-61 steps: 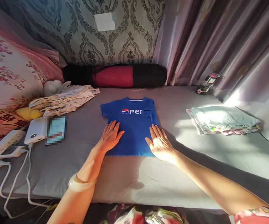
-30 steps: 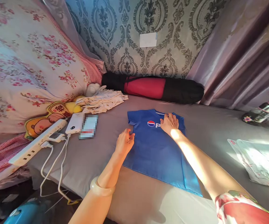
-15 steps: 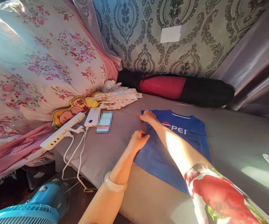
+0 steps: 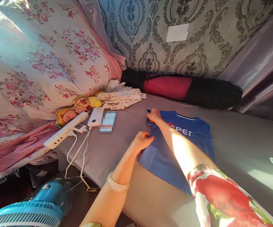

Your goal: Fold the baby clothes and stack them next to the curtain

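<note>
A blue T-shirt (image 4: 174, 160) with a round logo and white letters lies spread flat on the grey bed, its neckline toward the wall. My right hand (image 4: 154, 115) reaches across it and is closed on the sleeve at its far left corner, where the cloth bunches a little. Nearer to me, my left hand (image 4: 144, 141) is at the shirt's left edge, fingers curled in and thumb lying over the cloth. Its fingertips are partly hidden, but they appear to pinch that edge. My right forearm covers part of the logo.
Left of the shirt lie a phone (image 4: 107, 121), a white power bank (image 4: 95, 117) and a power strip (image 4: 66, 130) with cables. Crumpled pale cloth (image 4: 123, 97) sits behind them. A long black-and-red bag (image 4: 168, 86) lies along the wall. A blue fan (image 4: 46, 201) stands lower left.
The view has shifted slightly. My right hand has closed further round the sleeve corner, which is drawn in and bunched a bit more. The left hand stays at the shirt's edge.
</note>
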`<state>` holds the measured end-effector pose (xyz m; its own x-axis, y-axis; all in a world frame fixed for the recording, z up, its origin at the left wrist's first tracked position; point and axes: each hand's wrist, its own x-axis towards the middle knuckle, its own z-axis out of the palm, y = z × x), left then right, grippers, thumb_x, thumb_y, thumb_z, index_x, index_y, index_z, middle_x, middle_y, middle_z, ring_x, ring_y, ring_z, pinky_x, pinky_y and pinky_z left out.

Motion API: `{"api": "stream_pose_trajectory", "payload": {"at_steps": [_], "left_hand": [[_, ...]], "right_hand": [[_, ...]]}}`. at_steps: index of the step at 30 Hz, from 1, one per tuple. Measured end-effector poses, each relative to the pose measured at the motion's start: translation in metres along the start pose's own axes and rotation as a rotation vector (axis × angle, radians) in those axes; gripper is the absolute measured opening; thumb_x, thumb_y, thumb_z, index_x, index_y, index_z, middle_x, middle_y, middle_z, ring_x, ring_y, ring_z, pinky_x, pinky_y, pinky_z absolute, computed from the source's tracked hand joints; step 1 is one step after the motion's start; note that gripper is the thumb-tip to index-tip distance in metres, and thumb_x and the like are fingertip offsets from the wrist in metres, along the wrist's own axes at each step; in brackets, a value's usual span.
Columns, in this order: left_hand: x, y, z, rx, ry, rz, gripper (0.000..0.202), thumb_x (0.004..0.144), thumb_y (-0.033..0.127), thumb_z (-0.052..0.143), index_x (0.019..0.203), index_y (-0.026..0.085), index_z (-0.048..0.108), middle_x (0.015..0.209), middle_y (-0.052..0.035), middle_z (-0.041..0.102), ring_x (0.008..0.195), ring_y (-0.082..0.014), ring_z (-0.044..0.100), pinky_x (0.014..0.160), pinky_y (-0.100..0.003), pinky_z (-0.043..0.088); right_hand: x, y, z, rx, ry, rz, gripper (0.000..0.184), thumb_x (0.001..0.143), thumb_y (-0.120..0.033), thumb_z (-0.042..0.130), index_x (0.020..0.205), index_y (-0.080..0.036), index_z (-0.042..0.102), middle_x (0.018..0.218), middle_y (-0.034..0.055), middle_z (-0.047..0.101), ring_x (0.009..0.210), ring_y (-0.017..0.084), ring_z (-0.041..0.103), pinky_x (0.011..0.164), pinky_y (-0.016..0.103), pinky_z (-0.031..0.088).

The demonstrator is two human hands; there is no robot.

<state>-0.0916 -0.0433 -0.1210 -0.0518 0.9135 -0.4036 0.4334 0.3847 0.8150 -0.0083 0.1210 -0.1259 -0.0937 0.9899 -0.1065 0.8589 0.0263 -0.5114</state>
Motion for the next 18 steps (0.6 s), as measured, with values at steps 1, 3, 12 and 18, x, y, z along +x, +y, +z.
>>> {"api": "stream_pose_trajectory", "payload": {"at_steps": [1,3,12,18], "left_hand": [[-0.001,0.000,-0.001,-0.016,-0.017,0.001,0.020,0.083,0.031,0.063,0.095,0.016,0.067,0.058,0.0064,0.049,0.044,-0.0076,0.038,0.043,-0.022,0.027],[-0.003,0.001,-0.002,-0.044,-0.046,0.006,0.018,0.082,0.029,0.063,0.095,0.016,0.065,0.056,0.0075,0.048,0.044,-0.0074,0.038,0.043,-0.021,0.025],[-0.015,0.007,0.001,-0.129,-0.217,0.118,0.021,0.081,0.034,0.064,0.095,0.020,0.055,0.043,0.0125,0.035,0.036,-0.0065,0.028,0.038,-0.019,0.016],[-0.026,0.012,0.010,-0.148,-0.281,0.146,0.032,0.082,0.043,0.066,0.101,0.020,0.056,0.049,0.0092,0.049,0.037,-0.0066,0.037,0.037,-0.018,0.022]], "right_hand": [[-0.001,0.004,-0.003,0.084,0.023,0.040,0.029,0.095,-0.027,0.054,0.112,-0.008,0.068,0.084,0.0140,0.073,0.070,0.021,0.073,0.061,0.030,0.059],[-0.007,0.015,-0.010,0.282,0.092,0.108,0.026,0.095,-0.027,0.053,0.110,-0.011,0.067,0.075,0.0074,0.071,0.061,0.017,0.070,0.054,0.024,0.058],[-0.046,0.079,-0.055,0.990,0.238,0.245,0.004,0.089,-0.018,0.057,0.087,-0.020,0.060,0.051,-0.0073,0.054,0.046,0.009,0.058,0.048,0.018,0.052],[-0.063,0.110,-0.068,1.082,0.262,0.260,0.005,0.088,-0.016,0.058,0.087,-0.020,0.059,0.055,-0.0064,0.057,0.047,0.008,0.057,0.050,0.018,0.052]]}}
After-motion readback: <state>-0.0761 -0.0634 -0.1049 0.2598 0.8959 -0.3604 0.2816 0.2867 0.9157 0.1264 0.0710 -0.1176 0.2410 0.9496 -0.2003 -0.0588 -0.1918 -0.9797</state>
